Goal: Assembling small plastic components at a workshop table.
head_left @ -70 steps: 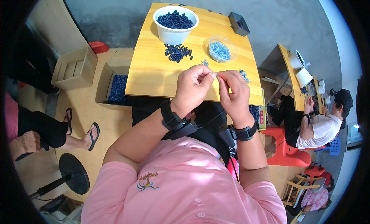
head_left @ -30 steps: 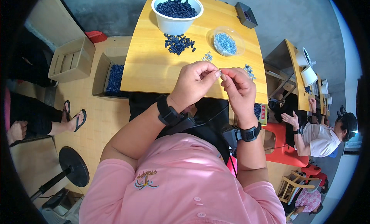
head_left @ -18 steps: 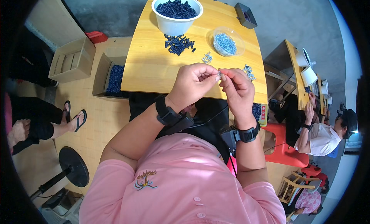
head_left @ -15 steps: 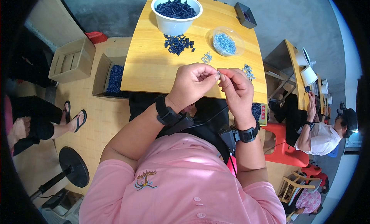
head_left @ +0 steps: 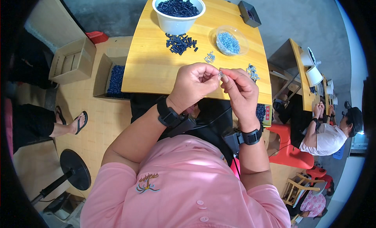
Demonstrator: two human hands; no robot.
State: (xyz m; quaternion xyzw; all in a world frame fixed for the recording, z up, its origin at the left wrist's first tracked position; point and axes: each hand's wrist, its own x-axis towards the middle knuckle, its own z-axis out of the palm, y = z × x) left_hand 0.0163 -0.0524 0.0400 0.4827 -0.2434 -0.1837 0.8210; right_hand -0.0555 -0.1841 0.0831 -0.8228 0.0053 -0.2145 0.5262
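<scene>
Above the near edge of the wooden table (head_left: 149, 77), my left hand (head_left: 196, 85) and my right hand (head_left: 242, 90) meet fingertip to fingertip. Both are closed in a pinch on a small silvery piece (head_left: 220, 74), mostly hidden by the fingers. Just beyond lies a little pile of clear-and-silver parts (head_left: 210, 57). A second pile of small silvery parts (head_left: 252, 72) is beside my right fingers. Farther back are a loose heap of short black tubular parts (head_left: 181, 43) and a clear round tub (head_left: 228, 41) of bluish-silver pieces.
A white bucket (head_left: 176, 23) full of black parts stands at the back left, a dark tray (head_left: 249, 14) at the back right. Cardboard boxes (head_left: 102, 77) sit left of the table. Red stools (head_left: 286, 149) and a co-worker (head_left: 327, 138) are to the right.
My hands stay almost in place, still pinching the small piece. The co-worker at right has brought their hands together. At left, another person's hand has gone out of sight.
</scene>
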